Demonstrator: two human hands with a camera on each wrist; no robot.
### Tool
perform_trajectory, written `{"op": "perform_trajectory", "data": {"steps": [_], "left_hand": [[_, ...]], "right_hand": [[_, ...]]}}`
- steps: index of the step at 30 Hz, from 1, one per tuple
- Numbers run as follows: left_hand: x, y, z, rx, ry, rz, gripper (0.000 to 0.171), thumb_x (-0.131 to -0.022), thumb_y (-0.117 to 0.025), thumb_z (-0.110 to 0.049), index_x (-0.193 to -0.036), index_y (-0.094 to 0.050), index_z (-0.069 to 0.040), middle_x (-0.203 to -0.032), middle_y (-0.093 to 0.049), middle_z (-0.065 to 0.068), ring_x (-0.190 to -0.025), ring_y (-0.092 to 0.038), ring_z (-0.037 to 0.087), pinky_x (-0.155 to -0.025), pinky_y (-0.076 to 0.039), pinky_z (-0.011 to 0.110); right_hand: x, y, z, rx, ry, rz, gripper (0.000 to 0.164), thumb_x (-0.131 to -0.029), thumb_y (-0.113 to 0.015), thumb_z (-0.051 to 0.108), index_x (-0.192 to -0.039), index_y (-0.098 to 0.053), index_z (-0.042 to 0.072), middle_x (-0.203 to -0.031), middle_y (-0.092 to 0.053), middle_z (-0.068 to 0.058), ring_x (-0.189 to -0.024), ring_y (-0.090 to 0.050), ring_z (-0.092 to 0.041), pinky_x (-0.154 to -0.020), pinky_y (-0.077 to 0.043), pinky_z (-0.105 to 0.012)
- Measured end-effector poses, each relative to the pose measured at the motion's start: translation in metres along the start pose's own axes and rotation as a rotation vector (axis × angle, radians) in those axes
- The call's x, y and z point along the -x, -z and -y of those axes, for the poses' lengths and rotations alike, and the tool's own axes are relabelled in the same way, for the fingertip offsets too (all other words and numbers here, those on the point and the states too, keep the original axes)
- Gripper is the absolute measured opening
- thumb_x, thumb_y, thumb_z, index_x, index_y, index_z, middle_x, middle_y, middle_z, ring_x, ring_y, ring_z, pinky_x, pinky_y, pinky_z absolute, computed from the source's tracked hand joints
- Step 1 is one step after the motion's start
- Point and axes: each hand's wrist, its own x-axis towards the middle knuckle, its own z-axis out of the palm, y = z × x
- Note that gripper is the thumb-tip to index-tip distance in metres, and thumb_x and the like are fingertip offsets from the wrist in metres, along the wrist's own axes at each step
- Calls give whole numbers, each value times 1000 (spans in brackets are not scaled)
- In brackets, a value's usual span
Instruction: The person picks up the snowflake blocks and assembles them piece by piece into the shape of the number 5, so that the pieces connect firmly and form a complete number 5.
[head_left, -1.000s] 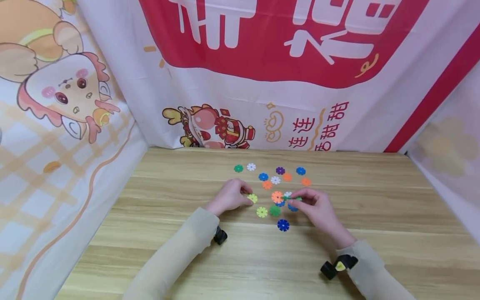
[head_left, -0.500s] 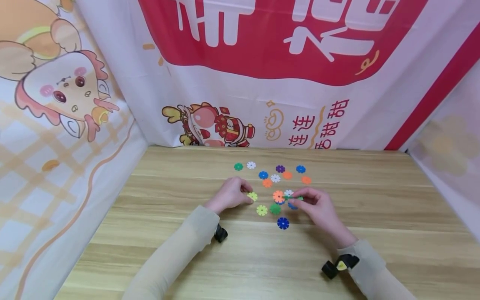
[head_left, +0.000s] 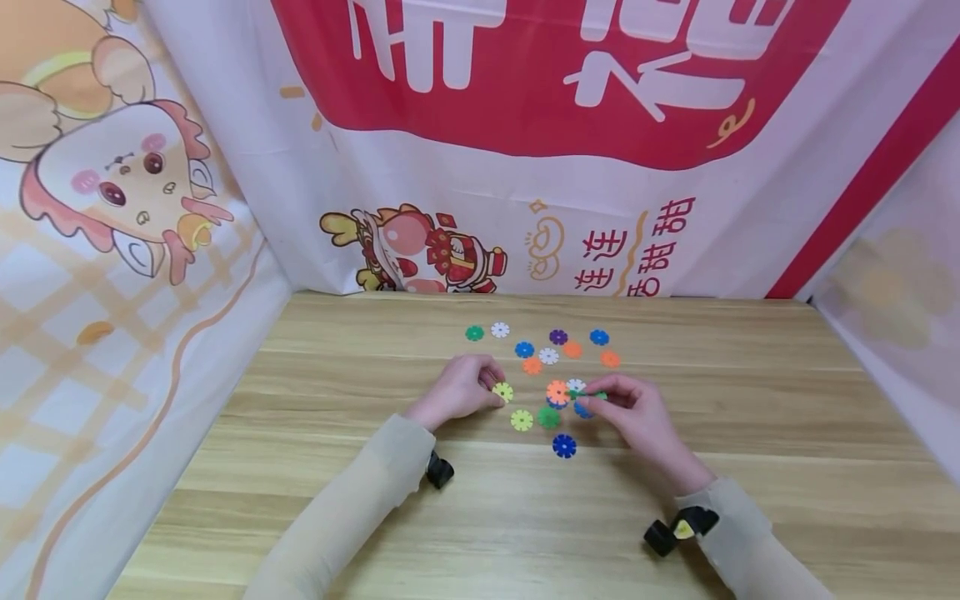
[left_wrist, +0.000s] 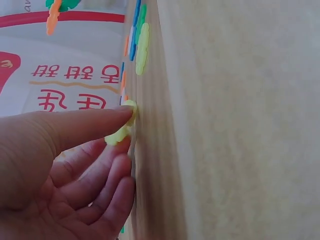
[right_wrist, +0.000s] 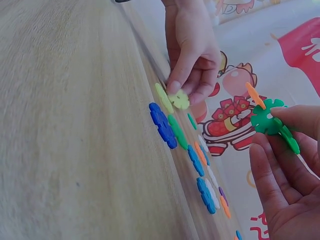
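Between thumb and fingers, my left hand (head_left: pixel 463 389) pinches a yellow-green snowflake disc (head_left: pixel 503 392), tilted just above the tabletop. My right hand (head_left: pixel 630 408) holds a small joined piece over the scattered discs. In the right wrist view that piece is a green snowflake disc (right_wrist: pixel 266 118) with an orange disc (right_wrist: pixel 255 95) slotted into one side and another green disc (right_wrist: pixel 288 136) on the other. Below and between the hands lie another yellow-green disc (head_left: pixel 522 420), a loose green disc (head_left: pixel 549 417) and a dark blue disc (head_left: pixel 564 446).
Farther back on the wooden table (head_left: pixel 360 500) several loose discs lie flat, among them a purple disc (head_left: pixel 558 337), a white disc (head_left: pixel 500 330) and an orange disc (head_left: pixel 611 358). A printed cloth (head_left: pixel 450 175) hangs along the table's back edge.
The orange disc on the joined piece has turned slightly, early on. Both hands keep their grips and stay nearly in place; the whole head view has shifted a little.
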Motion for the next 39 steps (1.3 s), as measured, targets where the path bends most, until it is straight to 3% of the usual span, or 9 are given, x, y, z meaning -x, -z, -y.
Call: {"op": "perform_trajectory", "data": {"steps": [6, 13, 24, 39], "left_hand": [[8, -1, 1, 121, -31, -29, 20, -86, -82, -6, -103, -73, -11, -90, -68, -3, -83, -64, 14, -75, -55, 30], [19, -1, -8, 185, -39, -67, 15, -87, -82, -9, -97, -75, -18, -92, -70, -7, -86, -66, 13, -79, -56, 30], [33, -6, -23, 210, -192, -133, 17, -87, -80, -4, -102, -76, -11, -93, -72, -8, -86, -68, 8, -80, -56, 25], [42, -13, -38, 268, -222, -128, 17, -88, -78, -2, -104, -75, -6, -94, -72, -5, -85, -68, 10, -77, -57, 24]], "right_hand": [[0, 1, -1, 17, -3, -3, 20, -92, -78, 24, -104, -73, 8, -102, -72, -6, -92, -65, -26, -79, -54, -30], [0, 1, -1, 18, -14, -3, 22, -93, -78, 26, -104, -74, 8, -102, -72, -7, -93, -65, -27, -80, -54, -30], [0, -1, 0, 13, -29, 11, 22, -92, -79, 24, -105, -73, 8, -102, -72, -7, -93, -66, -27, -81, -54, -31], [2, -4, 6, 10, 0, 31, 19, -91, -79, 20, -104, -73, 8, -101, -72, -6, -91, -66, -27, -79, -55, -32]]}}
